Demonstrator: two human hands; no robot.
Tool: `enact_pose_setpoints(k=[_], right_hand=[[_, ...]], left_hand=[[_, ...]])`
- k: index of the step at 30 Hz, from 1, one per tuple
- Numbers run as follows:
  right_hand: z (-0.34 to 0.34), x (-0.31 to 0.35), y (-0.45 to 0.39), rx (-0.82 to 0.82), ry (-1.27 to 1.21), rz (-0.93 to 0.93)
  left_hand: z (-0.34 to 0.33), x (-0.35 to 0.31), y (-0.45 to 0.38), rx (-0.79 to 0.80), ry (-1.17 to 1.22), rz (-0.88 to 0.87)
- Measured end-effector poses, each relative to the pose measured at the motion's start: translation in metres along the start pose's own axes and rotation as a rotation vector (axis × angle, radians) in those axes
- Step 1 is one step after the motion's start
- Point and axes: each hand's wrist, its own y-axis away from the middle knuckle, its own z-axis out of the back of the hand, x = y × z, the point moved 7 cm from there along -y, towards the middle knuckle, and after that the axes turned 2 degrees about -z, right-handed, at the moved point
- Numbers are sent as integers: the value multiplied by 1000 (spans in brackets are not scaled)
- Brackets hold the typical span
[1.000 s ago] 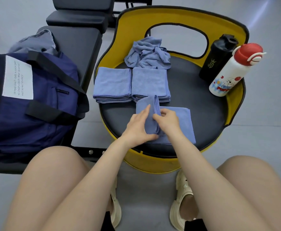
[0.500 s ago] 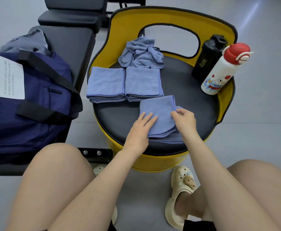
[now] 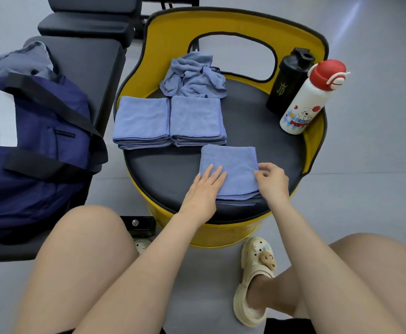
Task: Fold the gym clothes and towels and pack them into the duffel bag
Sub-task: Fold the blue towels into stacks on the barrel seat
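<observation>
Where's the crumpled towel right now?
The crumpled towel lies at the back of the yellow chair's seat, against the backrest, just behind the two folded towel stacks.

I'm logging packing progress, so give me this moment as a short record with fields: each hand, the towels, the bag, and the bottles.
left hand: flat on the towel being folded
right hand: fingers pinch that towel's right edge
folded towels: two stacks side by side on the black seat
unfolded towel: crumpled behind the stacks
duffel bag: on the bench, left of the seat
bottles: black bottle and white bottle, seat's right side
</observation>
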Motion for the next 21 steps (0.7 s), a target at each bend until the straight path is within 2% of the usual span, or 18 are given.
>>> enact_pose_setpoints(k=[6, 8, 11, 13, 15, 18, 21], right_hand=[[0, -3, 1, -80, 70, 45], [1, 4, 5, -154, 207, 139], [-3, 25, 13, -242, 408, 380], [-19, 36, 16, -138, 451, 515], [-43, 34, 16, 43, 549, 572], [-64, 13, 8, 189, 713, 508], [-67, 2, 3, 232, 719, 441]], left_hand=[[2, -3, 2, 79, 70, -32], [10, -4, 3, 12, 204, -27], [22, 5, -1, -168, 347, 62], [22, 12, -10, -183, 280, 104], [18, 14, -20, -146, 143, 103], [8, 21, -29, -68, 30, 130], [-1, 26, -27, -23, 56, 161]])
